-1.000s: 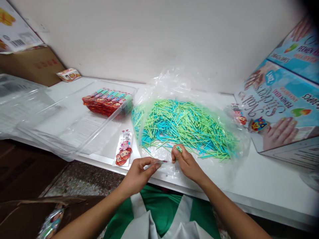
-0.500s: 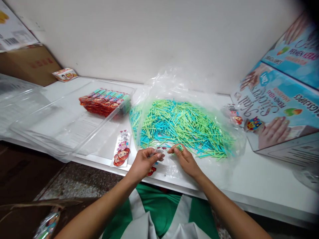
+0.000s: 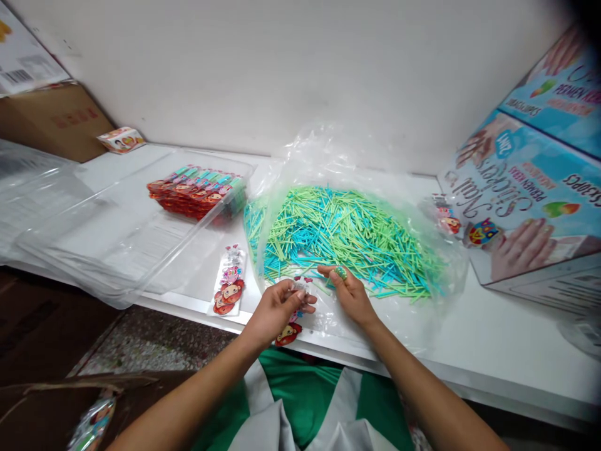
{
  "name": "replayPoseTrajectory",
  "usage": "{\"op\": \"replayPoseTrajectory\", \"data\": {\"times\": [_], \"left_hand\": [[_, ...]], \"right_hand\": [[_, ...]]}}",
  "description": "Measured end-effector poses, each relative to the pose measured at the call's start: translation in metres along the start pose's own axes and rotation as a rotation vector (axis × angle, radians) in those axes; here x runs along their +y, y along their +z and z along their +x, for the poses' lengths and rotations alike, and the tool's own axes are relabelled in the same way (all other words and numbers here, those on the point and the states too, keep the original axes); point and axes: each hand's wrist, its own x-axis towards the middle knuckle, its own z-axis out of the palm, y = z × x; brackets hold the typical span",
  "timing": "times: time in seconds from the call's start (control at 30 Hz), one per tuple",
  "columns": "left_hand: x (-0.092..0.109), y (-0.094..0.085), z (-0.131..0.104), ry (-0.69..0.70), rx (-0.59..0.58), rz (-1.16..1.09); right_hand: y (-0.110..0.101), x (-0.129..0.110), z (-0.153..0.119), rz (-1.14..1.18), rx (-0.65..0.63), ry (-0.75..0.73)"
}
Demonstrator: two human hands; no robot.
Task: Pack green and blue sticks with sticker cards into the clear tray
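Observation:
My left hand (image 3: 280, 308) is closed on a small clear packet (image 3: 289, 333) with a red-haired cartoon figure, which hangs below the fingers near the table's front edge. My right hand (image 3: 350, 293) is closed just right of it, thumb against a small greenish bundle (image 3: 340, 273), apart from the packet. Behind both hands, a heap of green and blue sticks (image 3: 342, 238) lies in an open clear plastic bag (image 3: 323, 153). Left of my left hand, a flat cartoon packet (image 3: 229, 282) rests on the white table (image 3: 511, 351).
A clear tray (image 3: 136, 275) at the left holds a stack of red packets (image 3: 188, 194). Farther left are more clear trays (image 3: 42, 188) and a brown carton (image 3: 61, 122). Blue printed boxes (image 3: 535, 194) stand at the right. An open carton (image 3: 42, 413) is at lower left.
The packet in my left hand has turned and moved slightly down and right, so more of its cartoon figure shows. My right hand has shifted slightly; its fingers are more curled.

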Motion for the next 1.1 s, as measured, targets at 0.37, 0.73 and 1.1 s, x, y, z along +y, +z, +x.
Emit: {"op": "replayPoseTrajectory", "data": {"times": [0.37,0.73,1.1], "left_hand": [[0.000,-0.003,0.000,-0.028,-0.004,-0.029],[-0.004,0.000,0.001,-0.024,0.009,0.011],[-0.002,0.008,-0.001,-0.041,-0.078,0.004]], "right_hand": [[-0.002,-0.011,-0.037,-0.148,-0.225,-0.009],[-0.020,-0.053,-0.021,-0.362,-0.313,-0.047],[-0.019,-0.076,-0.015,-0.462,-0.354,-0.090]]}}
